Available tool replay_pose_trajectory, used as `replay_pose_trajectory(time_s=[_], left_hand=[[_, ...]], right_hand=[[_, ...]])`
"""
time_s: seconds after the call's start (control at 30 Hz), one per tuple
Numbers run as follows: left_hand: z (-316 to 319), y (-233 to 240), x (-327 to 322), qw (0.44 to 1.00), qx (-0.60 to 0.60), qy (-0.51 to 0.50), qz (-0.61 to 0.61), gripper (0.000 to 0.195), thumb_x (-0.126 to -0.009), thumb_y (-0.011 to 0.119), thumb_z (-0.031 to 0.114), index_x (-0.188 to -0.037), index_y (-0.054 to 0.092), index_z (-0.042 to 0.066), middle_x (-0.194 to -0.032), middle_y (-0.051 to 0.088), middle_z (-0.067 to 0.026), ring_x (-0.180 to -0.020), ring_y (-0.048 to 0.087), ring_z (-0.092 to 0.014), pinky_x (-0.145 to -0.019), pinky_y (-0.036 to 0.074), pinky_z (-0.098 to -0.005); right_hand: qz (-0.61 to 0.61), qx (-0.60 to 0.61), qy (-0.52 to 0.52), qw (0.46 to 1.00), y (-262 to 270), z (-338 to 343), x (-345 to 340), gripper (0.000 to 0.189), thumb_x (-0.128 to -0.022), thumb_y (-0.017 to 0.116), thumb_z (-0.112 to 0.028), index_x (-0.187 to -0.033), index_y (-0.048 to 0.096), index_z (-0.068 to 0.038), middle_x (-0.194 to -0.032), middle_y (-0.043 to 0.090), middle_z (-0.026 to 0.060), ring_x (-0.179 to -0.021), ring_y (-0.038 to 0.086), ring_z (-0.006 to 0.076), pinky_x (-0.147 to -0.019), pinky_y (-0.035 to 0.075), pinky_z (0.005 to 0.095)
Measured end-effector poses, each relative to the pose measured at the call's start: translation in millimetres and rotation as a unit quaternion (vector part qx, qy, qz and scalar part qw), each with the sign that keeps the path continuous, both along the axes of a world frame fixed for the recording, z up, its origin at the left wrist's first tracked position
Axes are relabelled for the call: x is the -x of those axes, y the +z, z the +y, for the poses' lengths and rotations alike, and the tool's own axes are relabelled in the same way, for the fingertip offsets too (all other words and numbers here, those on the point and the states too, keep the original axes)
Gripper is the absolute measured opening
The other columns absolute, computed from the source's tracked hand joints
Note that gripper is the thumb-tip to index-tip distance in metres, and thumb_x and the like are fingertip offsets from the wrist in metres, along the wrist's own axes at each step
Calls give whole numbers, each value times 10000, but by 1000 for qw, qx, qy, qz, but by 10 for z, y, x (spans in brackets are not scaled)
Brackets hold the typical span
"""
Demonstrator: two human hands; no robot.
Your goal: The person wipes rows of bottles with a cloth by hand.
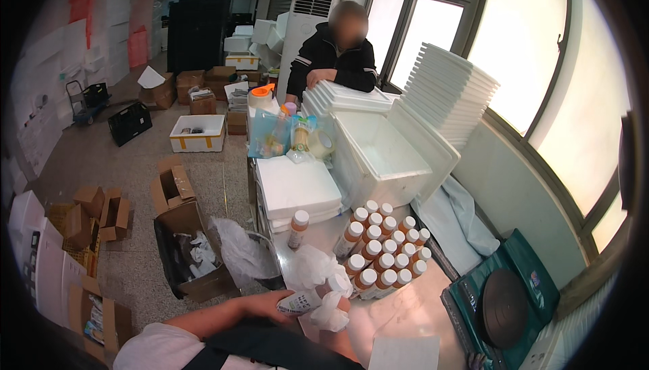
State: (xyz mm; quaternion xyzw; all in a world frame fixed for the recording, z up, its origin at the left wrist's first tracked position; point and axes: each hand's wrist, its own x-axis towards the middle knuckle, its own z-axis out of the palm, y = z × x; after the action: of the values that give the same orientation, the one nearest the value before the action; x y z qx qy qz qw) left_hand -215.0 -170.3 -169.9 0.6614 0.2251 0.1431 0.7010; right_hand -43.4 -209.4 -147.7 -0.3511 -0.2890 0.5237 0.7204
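My left hand (273,303) grips the lower body of a plastic bottle (300,302) with a printed label, tilted over the metal table (284,258). Its white cap points up and to the right. At the cap end, my right hand (344,305) holds a crumpled white cloth or tissue (328,314) against the bottle; the cloth hides most of the fingers. More crumpled white material (310,266) lies just beyond. Several amber bottles with white caps (388,246) stand grouped to the right. A single similar bottle (298,229) stands apart, before a stack of white foam sheets (299,185).
An open foam box (380,152) and stacked foam lids (451,91) stand farther back. A person (334,56) leans on lids there. Left on the floor is an open carton with crumpled waste (197,253). A dark round disc (503,308) lies at right.
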Motion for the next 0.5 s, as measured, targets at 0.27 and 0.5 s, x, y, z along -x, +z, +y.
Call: replay_pose_trajectory(time_s=[0.27,0.5], left_hand=[[-157,57,-93,945,-225,191,142,391,-617,699,246,-942,571,71,-863,605,-158,-841,594,-299,-736,465,-345],[6,50,52,980,139,-143,22,545,-684,677,87,-1178,451,39,-1001,554,-38,-896,502,-106,-794,418,-258]], right_hand=[[9,-12,-3,1000,20,32,61,334,-765,564,-157,-1059,475,-27,-926,550,66,-808,564,161,-687,472,279],[-39,11,65,997,-69,-166,-30,314,-771,558,-150,-1048,474,-26,-915,550,70,-800,566,163,-679,475,280]])
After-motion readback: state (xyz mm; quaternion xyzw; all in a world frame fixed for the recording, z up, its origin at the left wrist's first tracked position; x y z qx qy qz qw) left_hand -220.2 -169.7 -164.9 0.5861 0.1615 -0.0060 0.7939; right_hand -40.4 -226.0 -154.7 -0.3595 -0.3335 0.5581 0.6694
